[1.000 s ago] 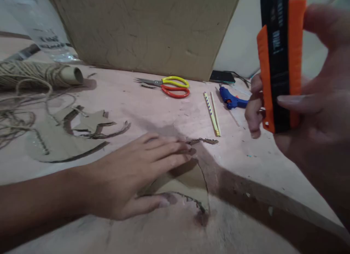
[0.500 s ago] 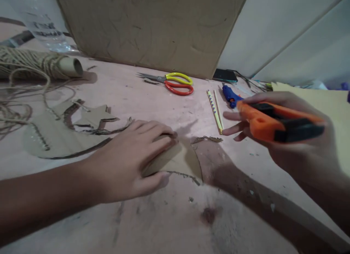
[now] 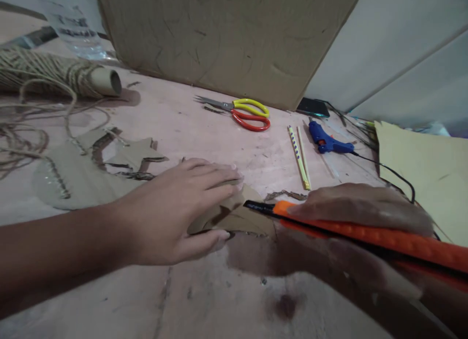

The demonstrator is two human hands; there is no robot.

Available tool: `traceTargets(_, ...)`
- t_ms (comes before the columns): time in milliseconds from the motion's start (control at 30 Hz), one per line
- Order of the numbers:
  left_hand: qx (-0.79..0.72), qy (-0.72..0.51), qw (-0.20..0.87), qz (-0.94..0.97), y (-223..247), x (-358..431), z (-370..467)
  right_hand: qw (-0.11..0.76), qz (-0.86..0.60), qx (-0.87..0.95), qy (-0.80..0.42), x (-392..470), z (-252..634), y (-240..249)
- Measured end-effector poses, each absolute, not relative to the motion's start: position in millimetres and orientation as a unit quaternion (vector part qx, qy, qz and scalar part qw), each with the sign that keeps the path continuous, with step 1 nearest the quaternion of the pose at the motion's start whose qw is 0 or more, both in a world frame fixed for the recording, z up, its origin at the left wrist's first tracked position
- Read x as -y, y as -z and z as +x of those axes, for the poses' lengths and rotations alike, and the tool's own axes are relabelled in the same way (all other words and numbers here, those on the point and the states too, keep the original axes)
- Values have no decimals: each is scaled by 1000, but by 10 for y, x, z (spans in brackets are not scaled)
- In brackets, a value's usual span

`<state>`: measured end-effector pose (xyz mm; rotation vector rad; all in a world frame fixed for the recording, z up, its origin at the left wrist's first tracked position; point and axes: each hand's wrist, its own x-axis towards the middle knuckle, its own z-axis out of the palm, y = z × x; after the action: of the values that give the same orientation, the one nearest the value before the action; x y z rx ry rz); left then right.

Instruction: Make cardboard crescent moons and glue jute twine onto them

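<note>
My left hand (image 3: 193, 207) lies over a small cut piece of cardboard (image 3: 252, 221), holding it down on the table. Its fingers are at the far side and its thumb along the near edge; much of the piece is hidden under the palm. In my right hand (image 3: 365, 222) is an orange and black utility knife (image 3: 329, 227), its dark blade end pointing left over the cardboard piece. Whether the tip touches the cardboard I cannot tell. A thin torn cardboard strip (image 3: 287, 195) lies just beyond the knife.
Scissors (image 3: 248, 114), a dotted pencil (image 3: 299, 159) and a blue glue gun (image 3: 329, 139) lie farther back. On the left are a twine roll (image 3: 54, 73), a curved cardboard shape (image 3: 87, 183) and a cardboard star (image 3: 135, 154). A large cardboard sheet (image 3: 219, 37) stands behind.
My right hand has come down and turned the utility knife, bringing its blade end left over the cardboard. My left hand stays on the piece. The view has shifted slightly.
</note>
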<state>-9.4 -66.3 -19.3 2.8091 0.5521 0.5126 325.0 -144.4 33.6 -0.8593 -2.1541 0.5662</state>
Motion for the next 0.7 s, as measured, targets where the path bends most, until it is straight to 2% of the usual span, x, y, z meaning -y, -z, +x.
traceTargets(400, -173, -59, 201, 962, 188, 595, -145, 303, -245, 872, -297, 1073, 3208, -378)
traceTargets(700, -104, -93, 268, 953, 129, 475, -158, 278, -186, 859, -388, 696, 2931, -306)
